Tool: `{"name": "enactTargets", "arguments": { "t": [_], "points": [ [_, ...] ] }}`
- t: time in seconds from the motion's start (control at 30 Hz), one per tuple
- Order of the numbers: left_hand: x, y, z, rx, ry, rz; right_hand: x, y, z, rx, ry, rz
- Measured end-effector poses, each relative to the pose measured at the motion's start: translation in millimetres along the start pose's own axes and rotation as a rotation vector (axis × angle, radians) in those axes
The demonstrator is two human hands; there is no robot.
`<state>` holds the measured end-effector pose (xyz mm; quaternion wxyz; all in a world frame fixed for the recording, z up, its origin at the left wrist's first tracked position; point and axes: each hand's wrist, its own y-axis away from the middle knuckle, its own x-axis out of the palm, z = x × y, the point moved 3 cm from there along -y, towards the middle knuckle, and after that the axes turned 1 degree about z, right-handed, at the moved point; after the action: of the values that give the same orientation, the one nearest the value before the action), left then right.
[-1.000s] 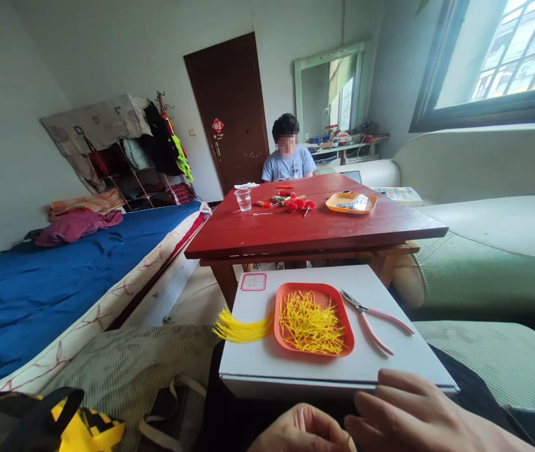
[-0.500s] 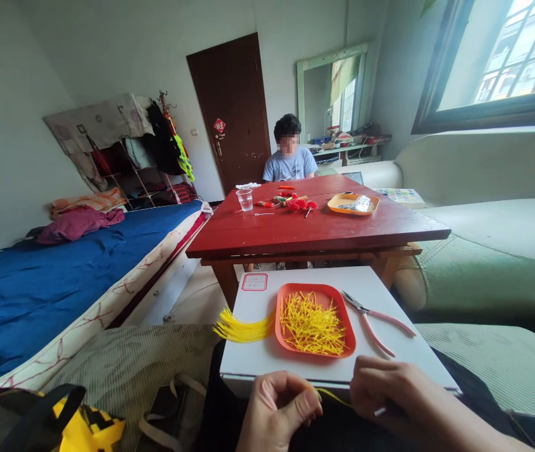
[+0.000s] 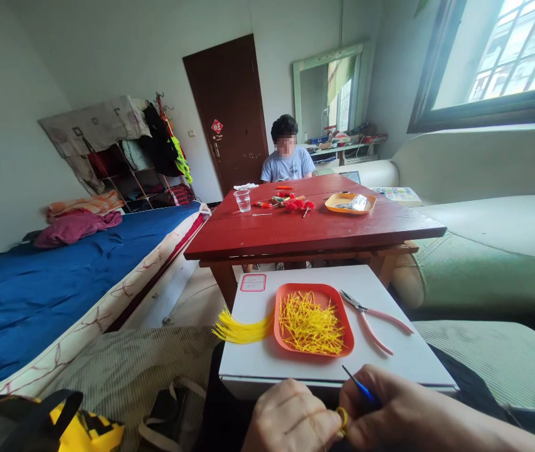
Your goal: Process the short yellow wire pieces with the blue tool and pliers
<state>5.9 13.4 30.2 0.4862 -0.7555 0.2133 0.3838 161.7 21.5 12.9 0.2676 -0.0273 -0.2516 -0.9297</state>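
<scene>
My left hand (image 3: 290, 415) is closed at the bottom of the view, its fingertips pinching a yellow strand (image 3: 342, 414) that curls into a small loop between my hands. Close beside it, my right hand (image 3: 384, 405) grips a crochet hook (image 3: 365, 392) with a blue handle; its thin metal tip points up and left. The right fingertips are also at the yellow loop, partly hidden. Just beyond my hands, an orange-red tray (image 3: 348, 333) holds a heap of short yellow strands (image 3: 312, 323). A bundle of longer yellow strands (image 3: 243, 328) lies left of the tray.
Pink-handled pliers (image 3: 374, 329) lie open right of the tray, on a white box (image 3: 253, 361). Behind stands a red table (image 3: 248, 235) with a plastic cup (image 3: 243, 201), red fuzzy pieces (image 3: 295, 204) and an orange tray (image 3: 328, 206). A person (image 3: 287, 163) sits at its far side.
My hands have come together, and the strand stretched between them is now curled into a loop. The right hand has turned, bringing the blue hook into view pointing up.
</scene>
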Motion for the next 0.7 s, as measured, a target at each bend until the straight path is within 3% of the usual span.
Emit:
{"name": "enactTargets", "arguments": {
  "t": [0.2, 0.33, 0.4, 0.47, 0.53, 0.6, 0.63, 0.7],
  "points": [
    [0.7, 1.5, -5.5, 0.186, -0.232, 0.074, 1.9, -1.9, -4.5, 0.091, -0.05, 0.016],
    [9.1, 6.0, -3.2, 0.203, -0.251, 0.095, 2.9, -2.2, -10.5, 0.104, -0.057, 0.029],
    [8.8, 5.5, -1.4, 0.166, -0.196, 0.041, 0.8, -0.5, -11.6, 0.003, -0.018, -0.009],
    [5.9, 4.3, 4.3, -0.04, -0.018, -0.042, -3.0, 2.3, -9.2, -0.238, 0.086, -0.11],
    [5.9, 6.7, 13.9, -0.416, 0.276, -0.12, -5.0, 5.0, -7.6, -0.464, 0.24, -0.223],
    [11.2, 13.5, 20.3, -0.78, 0.585, -0.207, -3.1, 3.9, -10.1, -0.538, 0.403, -0.26],
    [14.8, 16.6, 21.0, -0.899, 0.705, -0.244, -1.2, 2.2, -12.2, -0.535, 0.476, -0.254],
    [20.7, 19.8, 20.1, -1.009, 0.847, -0.299, 2.7, -1.4, -16.7, -0.504, 0.557, -0.233]
  ]
}}
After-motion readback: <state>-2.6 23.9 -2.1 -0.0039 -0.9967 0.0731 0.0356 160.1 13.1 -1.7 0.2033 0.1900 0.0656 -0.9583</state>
